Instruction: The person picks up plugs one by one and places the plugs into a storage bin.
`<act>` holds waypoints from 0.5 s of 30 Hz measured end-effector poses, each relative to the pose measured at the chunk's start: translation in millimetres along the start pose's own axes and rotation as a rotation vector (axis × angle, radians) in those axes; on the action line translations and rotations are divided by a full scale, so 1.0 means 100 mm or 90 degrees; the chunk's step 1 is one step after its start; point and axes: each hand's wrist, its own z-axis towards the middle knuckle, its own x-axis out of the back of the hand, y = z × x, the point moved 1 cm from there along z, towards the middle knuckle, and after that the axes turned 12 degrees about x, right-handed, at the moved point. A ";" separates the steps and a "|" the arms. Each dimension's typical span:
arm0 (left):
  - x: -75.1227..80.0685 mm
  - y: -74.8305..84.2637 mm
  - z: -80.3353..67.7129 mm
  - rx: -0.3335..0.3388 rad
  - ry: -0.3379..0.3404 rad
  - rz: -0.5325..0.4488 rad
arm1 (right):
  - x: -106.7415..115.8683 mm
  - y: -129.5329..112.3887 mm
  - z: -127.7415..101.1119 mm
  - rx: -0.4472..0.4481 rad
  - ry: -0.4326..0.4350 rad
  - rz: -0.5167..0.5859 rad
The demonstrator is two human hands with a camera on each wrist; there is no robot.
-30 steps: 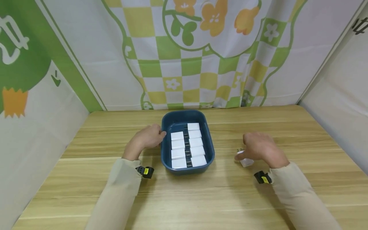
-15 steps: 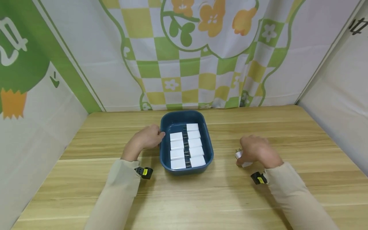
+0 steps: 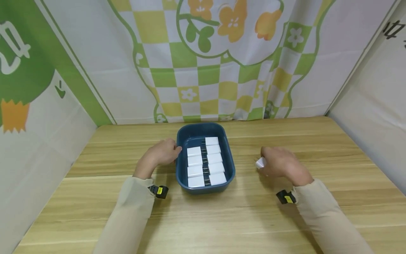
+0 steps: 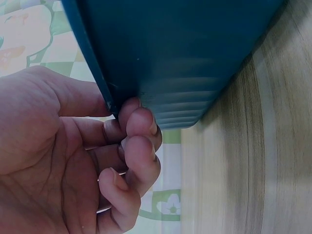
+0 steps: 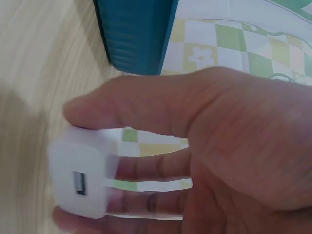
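My left hand (image 3: 162, 152) pinches the left rim of a dark blue plastic bin (image 3: 233, 168), thumb inside and curled fingers outside, as the left wrist view shows. Two columns of white USB charger plugs (image 3: 195, 171) lie in the bin, their metal prongs facing each other along the middle. To the right of the bin, my right hand (image 3: 283, 165) holds another white USB charger (image 5: 80, 175) between thumb and fingers. Its USB port faces the right wrist camera. In the head view its prongs point away to the upper left, and my hand covers part of it.
The bin stands on a wood-grain table (image 3: 203, 225). A curtain with green and yellow checks (image 3: 209, 77) hangs behind the table's back edge. White fabric walls (image 3: 374, 106) enclose both sides. Each wrist wears a small black camera (image 3: 162, 192).
My right hand has taken hold of the charger, turned it and brought it slightly left, off its earlier spot. The left hand stays on the bin's rim.
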 end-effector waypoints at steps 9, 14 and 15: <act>0.01 -0.02 -0.01 -0.011 -0.001 -0.005 | 0.07 -0.02 0.00 0.018 0.121 -0.011; 0.00 -0.02 0.00 -0.010 0.005 0.007 | 0.07 -0.03 -0.01 0.033 0.214 0.009; 0.00 -0.01 0.01 -0.008 0.006 0.008 | 0.07 -0.04 -0.01 0.037 0.231 0.015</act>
